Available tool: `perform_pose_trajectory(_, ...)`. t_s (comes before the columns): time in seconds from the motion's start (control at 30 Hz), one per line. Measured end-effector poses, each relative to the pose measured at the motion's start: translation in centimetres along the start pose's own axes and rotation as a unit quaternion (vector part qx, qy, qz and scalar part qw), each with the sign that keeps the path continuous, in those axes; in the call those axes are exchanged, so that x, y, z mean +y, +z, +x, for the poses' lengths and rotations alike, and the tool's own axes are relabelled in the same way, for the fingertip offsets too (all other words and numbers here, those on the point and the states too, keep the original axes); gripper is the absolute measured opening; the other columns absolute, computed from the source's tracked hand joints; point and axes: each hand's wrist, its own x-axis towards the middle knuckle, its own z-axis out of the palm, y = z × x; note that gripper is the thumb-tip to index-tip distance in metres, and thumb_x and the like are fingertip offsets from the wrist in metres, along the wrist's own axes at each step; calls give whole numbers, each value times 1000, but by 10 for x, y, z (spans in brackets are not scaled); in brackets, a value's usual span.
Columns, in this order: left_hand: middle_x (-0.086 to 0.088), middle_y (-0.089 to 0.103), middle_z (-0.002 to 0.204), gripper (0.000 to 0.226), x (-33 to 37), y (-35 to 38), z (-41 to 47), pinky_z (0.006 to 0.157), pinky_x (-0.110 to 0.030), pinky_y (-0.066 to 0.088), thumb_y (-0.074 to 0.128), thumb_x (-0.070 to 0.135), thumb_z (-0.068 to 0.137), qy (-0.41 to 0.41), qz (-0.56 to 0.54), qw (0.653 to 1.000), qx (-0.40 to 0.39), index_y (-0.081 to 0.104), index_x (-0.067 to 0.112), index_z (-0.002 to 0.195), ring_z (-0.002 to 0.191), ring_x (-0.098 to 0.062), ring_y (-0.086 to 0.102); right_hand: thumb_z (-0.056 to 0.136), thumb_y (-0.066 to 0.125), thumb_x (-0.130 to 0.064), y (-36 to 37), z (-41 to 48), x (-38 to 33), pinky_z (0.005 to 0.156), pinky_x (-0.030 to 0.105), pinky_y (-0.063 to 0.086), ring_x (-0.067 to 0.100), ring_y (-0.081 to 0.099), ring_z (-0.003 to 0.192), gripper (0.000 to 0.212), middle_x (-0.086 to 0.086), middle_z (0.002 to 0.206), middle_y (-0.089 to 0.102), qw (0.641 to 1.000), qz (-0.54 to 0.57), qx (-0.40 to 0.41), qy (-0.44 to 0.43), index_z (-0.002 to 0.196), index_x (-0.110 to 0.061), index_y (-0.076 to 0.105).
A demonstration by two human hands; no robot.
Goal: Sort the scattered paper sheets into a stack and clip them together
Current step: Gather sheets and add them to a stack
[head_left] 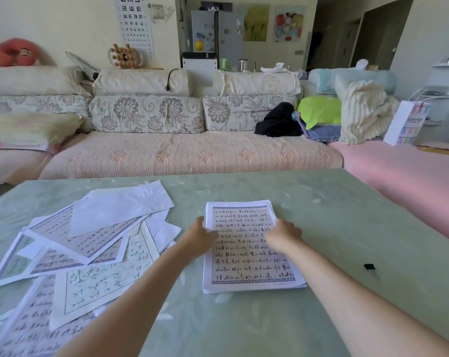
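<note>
Green worktop (346, 228) is carrying the paper stack (249, 266) mid-frame, long axis pointing away toward the sofa (187, 155). My left hand (200, 235) is laying straight fingers (199, 222) along its left edge; my right hand's (283, 235) fingers are hiding, grip unclear. Scattered sheets (89, 240) are running off lower left.

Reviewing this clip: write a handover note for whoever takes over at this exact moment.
Left hand: rests on the left edge of the neat stack of white handwritten sheets.
Right hand: on the stack's right side; grip unclear.
Loose white sheets with writing: scattered on the pale green table, left of the stack.
Small black binder clip: on the table, right of the stack, untouched.
Done: some sheets stacked. Left: gather the rest, clip.
</note>
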Motion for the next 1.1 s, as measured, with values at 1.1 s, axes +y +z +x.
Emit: perform_pose_trajectory(1.1, 8, 62, 120, 63, -204, -203, 14, 80, -30, 45, 53, 63, 79, 108, 356, 911, 179, 49, 27, 131, 107, -20, 57, 91, 41, -71, 190, 9, -337, 100, 45, 42, 32, 43, 131, 81, 11, 143, 49, 819, -266, -20, -508, 152, -21, 24)
